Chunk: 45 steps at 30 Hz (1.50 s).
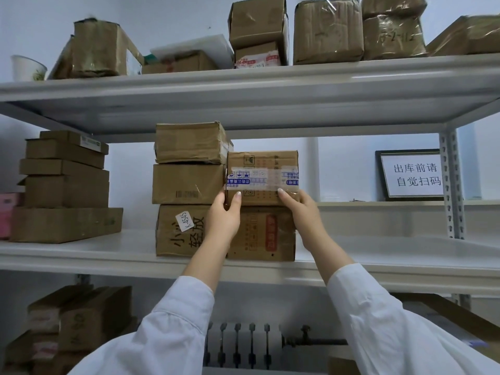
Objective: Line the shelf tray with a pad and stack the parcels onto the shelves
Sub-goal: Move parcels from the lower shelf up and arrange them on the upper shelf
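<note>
Two hands (226, 215) gripping parcel (262, 177), long axis level

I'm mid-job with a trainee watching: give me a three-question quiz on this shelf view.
1. True or false: the taped parcel sits on top of another box.
2. Which hands touch the taped parcel? A) left hand only B) right hand only C) both
3. Fill in: the stack just left of the taped parcel holds ___ boxes.

Key: 1 true; 2 C; 3 three
</note>
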Available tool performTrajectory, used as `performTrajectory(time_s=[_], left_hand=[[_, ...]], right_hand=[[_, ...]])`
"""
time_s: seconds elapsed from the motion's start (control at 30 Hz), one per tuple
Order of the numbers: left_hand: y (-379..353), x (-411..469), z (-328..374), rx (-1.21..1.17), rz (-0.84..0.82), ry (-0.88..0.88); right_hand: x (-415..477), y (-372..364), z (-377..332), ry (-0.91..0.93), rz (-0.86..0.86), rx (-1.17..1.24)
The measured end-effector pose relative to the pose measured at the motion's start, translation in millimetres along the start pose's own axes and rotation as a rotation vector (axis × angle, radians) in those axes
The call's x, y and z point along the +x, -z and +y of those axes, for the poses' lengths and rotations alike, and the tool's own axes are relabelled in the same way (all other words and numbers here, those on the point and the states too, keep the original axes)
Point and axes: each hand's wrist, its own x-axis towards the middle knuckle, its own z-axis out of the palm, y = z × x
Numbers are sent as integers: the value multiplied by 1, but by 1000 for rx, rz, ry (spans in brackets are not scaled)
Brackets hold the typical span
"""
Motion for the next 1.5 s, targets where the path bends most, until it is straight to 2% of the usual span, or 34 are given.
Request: performTrajectory(time_s=[0.17,0.43,1.13,1.27,1.4,1.5], left_hand=[[-1,3,-3,47,55,88],[-2,-3,0,-68,59,124],[-6,-11,-5,-178,27,138],[-9,-23,-6,-283,130,107],[-19,-42,-8,-477,250,112],[-27,-52,-6,-577,313,159]], right_hand=[[-1,-5,6,27,77,-68],[-4,-13,1,52,101,-255],[7,-15,7,-52,105,-287],[-5,-15,10,-117,185,-154],[-26,-6,16,-104,305,-157],[-40,2,18,-129,326,-145]])
